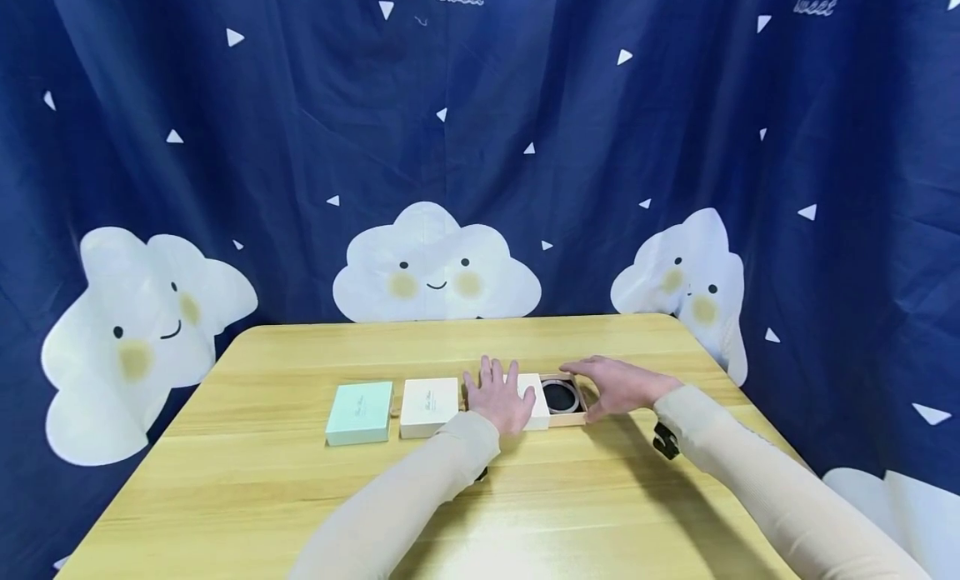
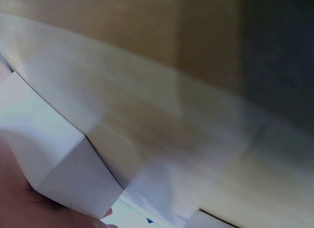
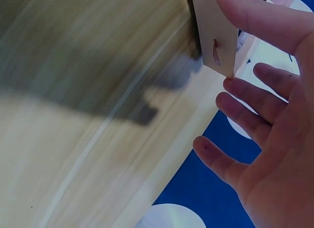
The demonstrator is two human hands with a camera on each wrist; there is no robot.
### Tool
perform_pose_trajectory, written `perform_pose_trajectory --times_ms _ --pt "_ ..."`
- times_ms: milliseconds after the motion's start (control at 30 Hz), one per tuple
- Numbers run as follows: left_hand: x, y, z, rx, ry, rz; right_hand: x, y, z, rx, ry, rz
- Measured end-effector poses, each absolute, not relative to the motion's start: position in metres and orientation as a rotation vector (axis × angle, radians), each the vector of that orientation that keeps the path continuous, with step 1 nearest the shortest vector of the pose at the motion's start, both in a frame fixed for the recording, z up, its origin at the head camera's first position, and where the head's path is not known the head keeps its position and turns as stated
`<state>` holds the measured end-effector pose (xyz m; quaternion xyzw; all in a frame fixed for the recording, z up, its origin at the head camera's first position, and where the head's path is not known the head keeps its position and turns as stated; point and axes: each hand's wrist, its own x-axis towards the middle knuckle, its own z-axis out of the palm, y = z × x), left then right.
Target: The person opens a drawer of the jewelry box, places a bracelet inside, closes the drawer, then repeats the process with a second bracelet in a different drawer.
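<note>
My left hand lies spread over a white box sleeve, fingers straight and pointing away, thumb out to the right. In the left wrist view, the hand is beside a pale box. A pink drawer sticks out of the sleeve's right end, with a pale ring-shaped bangle on its dark lining. My right hand holds the drawer's outer end, thumb at the near corner and index finger at the far one. A small ribbon tab hangs on the drawer front.
Left of my left hand lie a cream box and, farther left, a mint-green box, both closed, in one row. The wooden table has rounded far corners. A dark blue curtain with clouds hangs behind it.
</note>
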<state>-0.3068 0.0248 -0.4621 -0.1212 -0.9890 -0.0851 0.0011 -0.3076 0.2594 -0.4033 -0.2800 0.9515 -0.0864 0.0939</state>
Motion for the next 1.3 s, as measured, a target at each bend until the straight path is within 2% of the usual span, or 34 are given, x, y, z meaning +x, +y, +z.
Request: perform_pose_trajectory --times_ms 633,1300 --pt "-0.301 0.023 -0.455 -0.385 -3.105 -0.302 -0.314 0.257 -0.412 -0.926 2.805 -0.370" --pt "-0.311 0.025 -0.464 -0.377 -3.120 -0.268 -0.315 0.247 -0.416 -0.982 2.800 -0.456"
